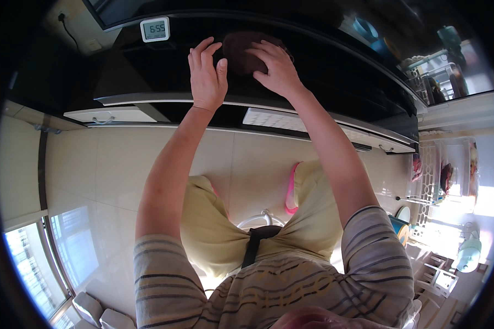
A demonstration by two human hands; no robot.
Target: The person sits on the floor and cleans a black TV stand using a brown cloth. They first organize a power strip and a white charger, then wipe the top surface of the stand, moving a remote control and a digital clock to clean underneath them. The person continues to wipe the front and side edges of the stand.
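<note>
A dark brown, soft-looking bundle (237, 52), perhaps a folded cloth, lies on the glossy black top of a long low cabinet (164, 71). My right hand (275, 66) rests on its right part, fingers spread and lightly bent, thumb pointing left. Just off the bundle's left edge is my left hand (207, 74), its fingers apart and nothing in them. Whether the left fingertips touch the bundle I cannot tell. Both forearms reach forward over the cabinet's front edge.
Left of my hands, a small white digital clock (155, 29) stands on the cabinet, in front of a dark screen. White drawers (115, 115) with handles line its front. Pale floor tiles (121, 164) lie below. Shelves with a pale green bottle (469, 255) stand at right.
</note>
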